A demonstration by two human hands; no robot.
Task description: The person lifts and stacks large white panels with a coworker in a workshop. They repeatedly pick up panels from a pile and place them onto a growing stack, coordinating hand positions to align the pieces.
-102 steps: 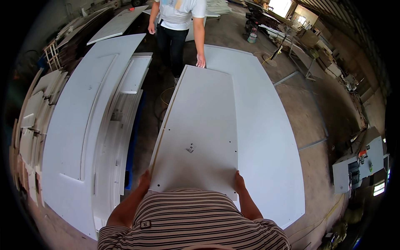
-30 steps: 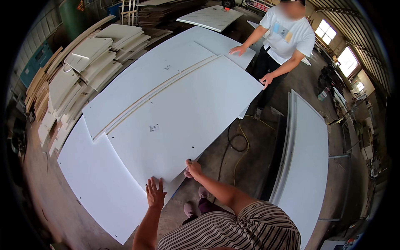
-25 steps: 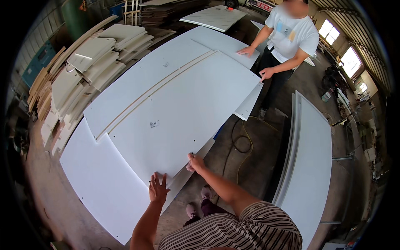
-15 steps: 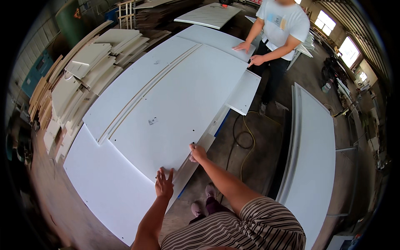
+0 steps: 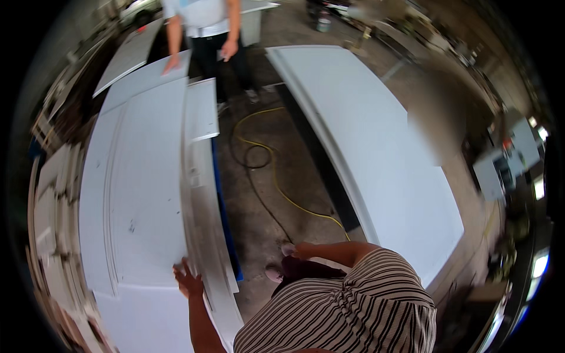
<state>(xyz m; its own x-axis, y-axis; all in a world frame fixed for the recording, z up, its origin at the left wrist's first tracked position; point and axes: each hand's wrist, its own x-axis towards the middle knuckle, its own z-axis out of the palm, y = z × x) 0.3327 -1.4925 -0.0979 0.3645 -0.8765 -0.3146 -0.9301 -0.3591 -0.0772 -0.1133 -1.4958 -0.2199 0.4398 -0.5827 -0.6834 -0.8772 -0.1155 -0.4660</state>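
Note:
My left hand [image 5: 189, 280] rests with spread fingers on the near corner of a large white panel [image 5: 147, 188]. That panel lies on a stack of white sheets, and long narrow strips [image 5: 203, 206] run along its right side. A smaller white board [image 5: 202, 112] sticks out from the stack's far right part. My right hand [image 5: 302, 250] is off the panel, low in front of my body above the floor. It looks blurred, its fingers are hard to make out, and nothing shows in it.
Across the stack's far end stands a person in a white shirt, one hand [image 5: 171, 64] on the panel. To my right lies another large white panel [image 5: 376, 141] with a raised edge. A yellow hose [image 5: 282, 191] curls over the floor between. Cut boards [image 5: 53, 235] are piled at left.
My view has swung to the right. My right hand has let go of the panel's edge and drawn back toward my body. The person's one hand has come off the panel.

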